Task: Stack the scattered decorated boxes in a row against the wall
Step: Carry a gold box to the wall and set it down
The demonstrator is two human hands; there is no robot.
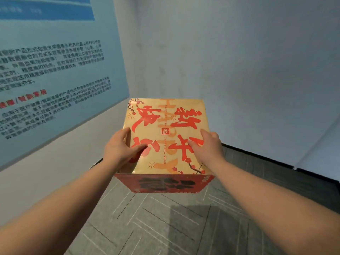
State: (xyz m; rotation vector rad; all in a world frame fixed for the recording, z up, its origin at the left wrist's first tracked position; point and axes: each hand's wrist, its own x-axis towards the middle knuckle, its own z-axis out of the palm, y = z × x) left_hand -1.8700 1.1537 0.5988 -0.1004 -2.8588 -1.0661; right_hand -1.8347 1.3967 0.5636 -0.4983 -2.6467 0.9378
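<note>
Box [166, 135] held by left hand [119, 146], right hand [209, 146] flat on top.

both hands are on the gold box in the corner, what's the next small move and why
Probably ease the gold box forward toward the corner walls. The left hand and right hand rest on its top, and its near red side looks raised off the grey floor.
</note>
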